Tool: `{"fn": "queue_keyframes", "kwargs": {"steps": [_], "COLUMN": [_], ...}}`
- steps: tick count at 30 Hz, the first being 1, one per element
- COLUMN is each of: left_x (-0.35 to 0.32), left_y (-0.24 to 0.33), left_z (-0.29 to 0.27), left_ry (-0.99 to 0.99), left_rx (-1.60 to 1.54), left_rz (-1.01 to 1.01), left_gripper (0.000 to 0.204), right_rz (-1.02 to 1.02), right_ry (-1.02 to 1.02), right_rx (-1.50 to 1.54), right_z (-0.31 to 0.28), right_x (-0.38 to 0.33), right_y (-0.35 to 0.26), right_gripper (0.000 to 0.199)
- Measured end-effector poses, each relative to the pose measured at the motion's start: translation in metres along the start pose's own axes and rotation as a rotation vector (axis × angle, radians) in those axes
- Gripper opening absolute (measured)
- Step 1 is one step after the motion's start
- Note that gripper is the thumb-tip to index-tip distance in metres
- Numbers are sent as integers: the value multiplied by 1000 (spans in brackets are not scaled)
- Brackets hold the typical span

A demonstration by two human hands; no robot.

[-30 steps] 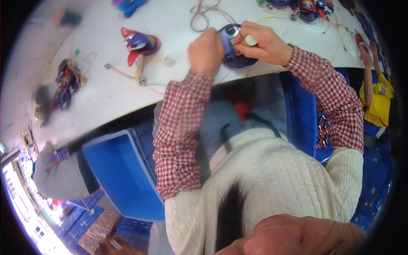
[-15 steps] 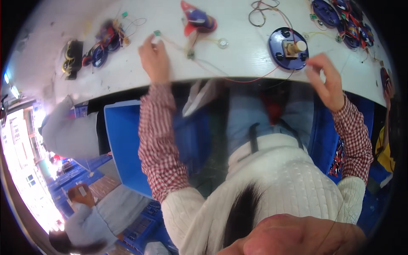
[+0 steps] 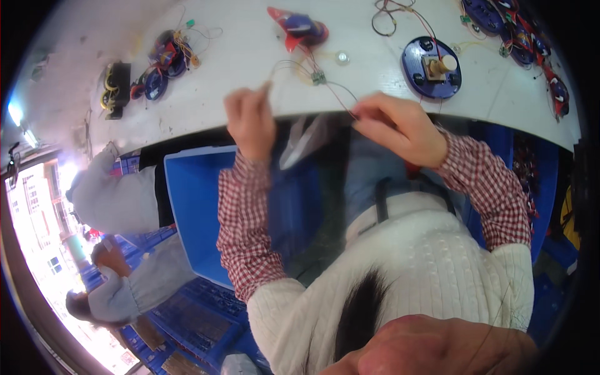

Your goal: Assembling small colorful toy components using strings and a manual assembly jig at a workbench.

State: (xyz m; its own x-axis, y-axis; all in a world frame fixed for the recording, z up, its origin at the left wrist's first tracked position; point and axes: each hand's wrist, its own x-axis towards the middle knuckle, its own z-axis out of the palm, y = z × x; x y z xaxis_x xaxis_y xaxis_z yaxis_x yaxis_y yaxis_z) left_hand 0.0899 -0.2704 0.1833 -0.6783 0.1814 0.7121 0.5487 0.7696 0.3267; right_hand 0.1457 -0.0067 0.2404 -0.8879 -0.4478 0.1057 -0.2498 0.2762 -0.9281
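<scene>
My left hand (image 3: 251, 125) is at the table's near edge, fingers pinched and blurred on the end of a thin wire. This wire curves from a small green circuit board (image 3: 319, 77). My right hand (image 3: 403, 129) pinches dark and red wires (image 3: 342, 94) coming from the same board, its fingertips just over the table edge. Behind the board lies a red and purple plastic toy part (image 3: 303, 30), joined to it by wires. Beside that part is a small clear round disc (image 3: 342, 58). To the right sits a purple round base (image 3: 412, 69) carrying a block with a white knob (image 3: 449, 62).
Purple-red toy parts with wires (image 3: 169, 56) lie at the left beside a black holder with yellow rings (image 3: 115, 90). More such parts (image 3: 519, 44) are piled at the far right. A blue bin (image 3: 200, 219) stands below the table; a person in grey (image 3: 119, 200) is at the left.
My right hand has moved left from beside the purple base and now pinches wires. My left hand has drawn back toward the table edge and moved right.
</scene>
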Motion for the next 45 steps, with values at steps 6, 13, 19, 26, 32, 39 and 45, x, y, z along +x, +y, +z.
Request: {"fn": "queue_keyframes", "kwargs": {"steps": [6, 13, 19, 26, 32, 39, 45], "left_x": [-10, -18, -64, -93, -49, -5, 9], "left_y": [97, 122, 134, 144, 135, 84, 86], "left_z": [-24, -5, 10, 10, 22, 70, 81], "left_ry": [-94, -155, -195, -390, -230, -602, -908], "left_rx": [-145, -367, -348, -325, -191, -283, -369], "left_rz": [91, 54, 56, -76, -197, 10, -128], "left_gripper": [22, 19, 16, 20, 32, 30, 24], "right_rz": [102, 50, 307, 18, 250, 207, 172], "right_ry": [22, 49, -232, 276, 151, 265, 305], "right_rx": [222, 165, 197, -660, -904, -695, -649], "right_z": [17, 7, -2, -14, -25, -32, -31], "right_x": [17, -7, -23, 45, 36, 24, 14], "right_y": [-7, 11, 31, 81, 107, 112, 128], "right_gripper": [11, 9, 11, 24, 27, 23, 19]}}
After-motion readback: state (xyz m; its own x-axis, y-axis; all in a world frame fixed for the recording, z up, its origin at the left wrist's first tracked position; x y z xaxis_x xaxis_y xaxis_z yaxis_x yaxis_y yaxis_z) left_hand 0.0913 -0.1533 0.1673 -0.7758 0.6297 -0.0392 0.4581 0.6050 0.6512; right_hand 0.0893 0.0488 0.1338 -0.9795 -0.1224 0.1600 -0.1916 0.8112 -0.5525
